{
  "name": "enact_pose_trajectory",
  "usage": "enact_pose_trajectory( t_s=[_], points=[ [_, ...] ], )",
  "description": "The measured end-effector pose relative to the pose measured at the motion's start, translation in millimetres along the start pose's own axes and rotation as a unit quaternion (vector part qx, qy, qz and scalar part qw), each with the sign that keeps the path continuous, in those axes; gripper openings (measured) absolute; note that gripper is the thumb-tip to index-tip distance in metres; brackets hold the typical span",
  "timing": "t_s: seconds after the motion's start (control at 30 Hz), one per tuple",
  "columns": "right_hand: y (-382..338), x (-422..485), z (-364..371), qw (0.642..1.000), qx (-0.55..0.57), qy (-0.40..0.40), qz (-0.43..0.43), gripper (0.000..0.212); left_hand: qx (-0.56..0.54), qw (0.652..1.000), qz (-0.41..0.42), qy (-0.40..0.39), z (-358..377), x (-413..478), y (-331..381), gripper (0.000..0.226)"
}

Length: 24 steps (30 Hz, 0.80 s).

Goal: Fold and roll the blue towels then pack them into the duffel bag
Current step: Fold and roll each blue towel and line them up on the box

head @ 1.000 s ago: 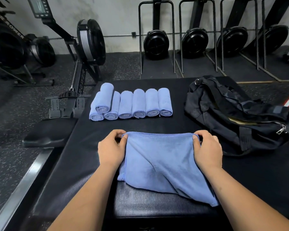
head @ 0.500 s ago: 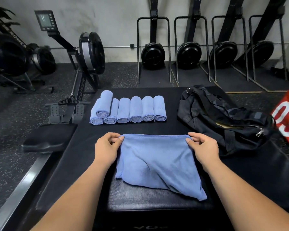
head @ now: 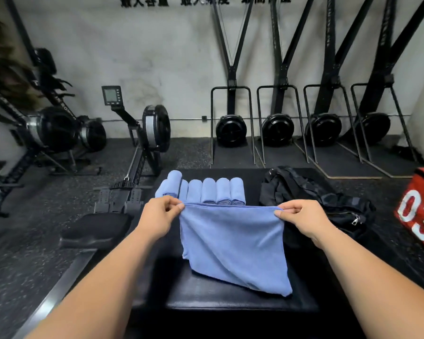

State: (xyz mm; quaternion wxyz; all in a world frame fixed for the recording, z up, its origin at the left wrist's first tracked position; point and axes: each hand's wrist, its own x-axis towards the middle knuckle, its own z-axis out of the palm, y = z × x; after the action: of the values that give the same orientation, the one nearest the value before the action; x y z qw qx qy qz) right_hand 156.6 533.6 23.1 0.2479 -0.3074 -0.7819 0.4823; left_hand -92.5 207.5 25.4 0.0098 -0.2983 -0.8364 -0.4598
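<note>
The left grip (head: 160,216) and right grip (head: 301,220) each pinch a top corner of a blue towel (head: 233,243), thumb against curled fingers (head: 175,206), so both are grasping the cloth. The top edge runs taut and almost level from one grip to the other, raised off the bench (head: 230,298). Below the grips the towel hangs in soft diagonal folds. Its lower part lies on the black padded bench, and its lowest corner sits under the right grip, toward the person. The left side of the cloth ends higher than the right.

Just beyond the left grip and the towel's top edge lies a row of blue rolls (head: 208,192), side by side and touching, ends toward the person. One more roll lies on top at the left end of the row. The near ends of the rolls are partly hidden by the left grip and the towel edge.

Beyond and to the right of the right grip a black bag (head: 313,192) lies slumped on the bench, with a metal zip pull showing just right of that grip. I cannot tell how far the zip is undone.

Farther right of the right grip stands a red box (head: 421,216) with white numerals. Left of the left grip, on the floor, is a rower (head: 154,128).
</note>
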Motion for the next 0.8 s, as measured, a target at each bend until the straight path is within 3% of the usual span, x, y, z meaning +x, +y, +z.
enact_pose_trajectory(
  t_s=[0.27,0.37,0.5,0.7,0.8],
  points=[
    [-88.7,-30.4,-45.1,0.994,0.008,-0.032,-0.108,0.014,-0.024,0.998,0.057,-0.003,-71.0,2.6,69.3,0.008],
    [-114.9,-32.7,-61.1,0.99,0.053,0.013,-0.133,0.015,-0.053,0.997,0.063,0.01,-97.9,8.5,93.4,0.01],
    [-138.6,-38.7,-70.8,0.986,0.08,0.009,-0.146,0.015,0.027,0.992,0.117,0.028,-123.8,9.1,123.8,0.009],
    [-157.0,-38.4,-73.1,0.974,0.094,0.089,-0.184,0.013,0.017,0.99,0.133,0.036,-139.6,9.0,135.0,0.008],
    [-166.8,-39.2,-65.4,0.975,0.074,0.071,-0.195,0.012,0.006,0.99,0.14,0.03,-140.0,11.2,138.4,0.008]
  ],
)
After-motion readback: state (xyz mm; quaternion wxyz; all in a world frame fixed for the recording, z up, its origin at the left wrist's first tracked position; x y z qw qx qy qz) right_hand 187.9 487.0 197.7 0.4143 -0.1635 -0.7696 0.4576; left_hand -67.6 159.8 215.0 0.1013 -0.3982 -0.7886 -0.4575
